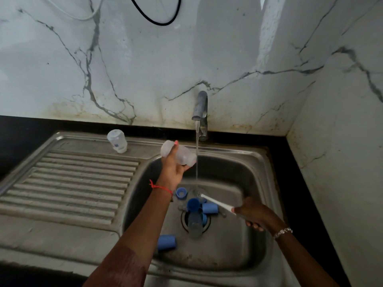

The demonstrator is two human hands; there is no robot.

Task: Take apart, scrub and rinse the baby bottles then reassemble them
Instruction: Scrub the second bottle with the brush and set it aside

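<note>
So, L hand (pixel 173 168): fingers curled round a clear bottle (pixel 179 155), thumb over the top, palm under. The held bottle lies nearly flat above the basin's back-left part, long axis running up-left to down-right. Its right end is just beside the water stream (pixel 196 168), not clearly in it. Can't tell which end is the mouth, too blurred.

R hand (pixel 256 216) is clenched on the handle of a white brush (pixel 216 202), low over the basin. The brush points up-left w/ its bristle tip at the foot of the stream, well below the held bottle.

My read: the next move turns on that gap. Either the brush tip rises to meet the bottle's open end, or L hand tips that end into the stream. L is nearer the stream up high, R nearer the drain.

Around:
- Tap (pixel 201 112) at the back edge of the sink (pixel 259 160), running.
- Second bottle (pixel 194 222) lying across the drain.
- Beside it a blue ring (pixel 181 192) near L wrist, a dark-blue cap (pixel 193 204) and a pale-blue cap (pixel 209 208).
- Lone blue cap (pixel 166 242) toward the basin's front-left corner.
- Third bottle (pixel 117 140), upended, on the back edge by the drainboard (pixel 72 183).

Nothing sits between brush and held bottle but the stream. Loose parts below could get knocked if R hand dips.
</note>
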